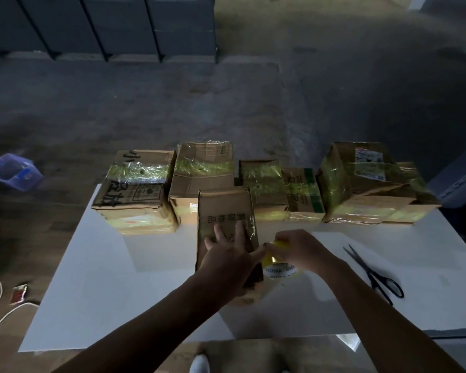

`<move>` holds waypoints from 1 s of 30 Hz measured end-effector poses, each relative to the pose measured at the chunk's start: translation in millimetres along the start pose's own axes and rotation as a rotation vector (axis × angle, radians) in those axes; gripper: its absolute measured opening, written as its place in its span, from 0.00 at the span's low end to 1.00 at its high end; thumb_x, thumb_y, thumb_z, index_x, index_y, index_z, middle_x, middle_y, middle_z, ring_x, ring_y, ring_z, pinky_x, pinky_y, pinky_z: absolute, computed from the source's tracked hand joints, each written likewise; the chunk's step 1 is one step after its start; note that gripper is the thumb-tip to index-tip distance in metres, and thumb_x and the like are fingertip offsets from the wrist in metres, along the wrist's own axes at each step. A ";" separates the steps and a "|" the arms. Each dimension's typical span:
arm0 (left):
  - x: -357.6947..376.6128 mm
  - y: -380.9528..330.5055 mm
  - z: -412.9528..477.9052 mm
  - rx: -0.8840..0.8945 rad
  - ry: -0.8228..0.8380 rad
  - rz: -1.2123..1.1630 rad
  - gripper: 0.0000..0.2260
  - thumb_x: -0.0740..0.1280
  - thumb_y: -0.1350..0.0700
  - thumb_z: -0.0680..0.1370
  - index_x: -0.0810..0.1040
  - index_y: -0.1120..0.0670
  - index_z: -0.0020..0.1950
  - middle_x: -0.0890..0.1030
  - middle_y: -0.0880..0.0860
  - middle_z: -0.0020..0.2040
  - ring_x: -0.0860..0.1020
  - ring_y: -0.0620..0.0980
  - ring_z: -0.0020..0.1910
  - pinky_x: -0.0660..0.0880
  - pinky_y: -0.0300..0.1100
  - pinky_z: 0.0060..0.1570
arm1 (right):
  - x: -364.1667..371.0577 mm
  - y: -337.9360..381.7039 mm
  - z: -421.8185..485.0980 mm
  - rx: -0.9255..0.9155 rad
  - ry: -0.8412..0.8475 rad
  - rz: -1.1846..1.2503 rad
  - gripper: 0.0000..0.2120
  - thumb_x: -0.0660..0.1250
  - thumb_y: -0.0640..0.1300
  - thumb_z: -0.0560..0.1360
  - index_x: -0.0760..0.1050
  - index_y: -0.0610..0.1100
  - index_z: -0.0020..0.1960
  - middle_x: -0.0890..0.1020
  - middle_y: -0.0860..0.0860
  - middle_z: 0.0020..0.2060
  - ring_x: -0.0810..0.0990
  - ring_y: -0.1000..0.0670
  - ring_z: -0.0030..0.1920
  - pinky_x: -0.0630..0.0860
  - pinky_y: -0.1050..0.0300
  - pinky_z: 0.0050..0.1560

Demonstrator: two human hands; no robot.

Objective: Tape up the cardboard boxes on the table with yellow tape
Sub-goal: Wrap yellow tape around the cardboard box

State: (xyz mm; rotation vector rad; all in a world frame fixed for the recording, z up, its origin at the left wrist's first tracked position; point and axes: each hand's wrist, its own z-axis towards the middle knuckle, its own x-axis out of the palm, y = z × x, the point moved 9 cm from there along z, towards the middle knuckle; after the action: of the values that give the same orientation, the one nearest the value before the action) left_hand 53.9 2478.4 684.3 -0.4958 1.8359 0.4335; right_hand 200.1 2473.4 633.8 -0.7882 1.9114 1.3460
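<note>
left hand [228, 249] is pressing flat on the box [225, 211], steadying it; right hand [293, 249] is gripping the tape roll [279, 265] beside it, likely drawing tape across.

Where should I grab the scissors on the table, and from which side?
By the black handle loops, coming from the near right side. The scissors lie flat on the table with the loops toward you and the slightly parted blades pointing away, so that end looks closest and safest.
</note>
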 end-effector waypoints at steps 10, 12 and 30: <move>20.3 11.8 -28.5 0.038 -0.281 -0.244 0.40 0.70 0.37 0.71 0.52 0.42 0.75 0.46 0.62 0.78 0.53 0.68 0.75 0.75 0.58 0.59 | -46.2 32.6 -16.5 -0.249 -0.148 0.251 0.15 0.65 0.45 0.78 0.76 0.45 0.33 0.74 0.51 0.25 0.71 0.57 0.26 0.68 0.59 0.28; 31.1 23.4 -33.8 0.005 -0.307 -0.323 0.40 0.72 0.38 0.69 0.57 0.45 0.75 0.50 0.63 0.78 0.57 0.67 0.74 0.79 0.57 0.55 | -48.0 40.8 -16.8 -0.269 -0.161 0.253 0.15 0.65 0.48 0.76 0.75 0.43 0.33 0.74 0.50 0.25 0.71 0.56 0.27 0.68 0.58 0.30; 93.0 74.8 -54.7 -0.049 -0.377 -0.332 0.45 0.77 0.43 0.66 0.62 0.60 0.75 0.68 0.60 0.73 0.63 0.60 0.73 0.75 0.55 0.60 | 38.2 112.7 10.9 -0.318 -0.045 0.129 0.13 0.64 0.52 0.78 0.78 0.42 0.52 0.76 0.54 0.35 0.74 0.58 0.34 0.69 0.72 0.32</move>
State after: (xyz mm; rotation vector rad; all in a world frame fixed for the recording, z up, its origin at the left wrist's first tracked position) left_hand -55.8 2501.6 616.2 -0.6891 1.3542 0.3195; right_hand 91.0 2512.4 663.1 -0.7872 1.7605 1.7610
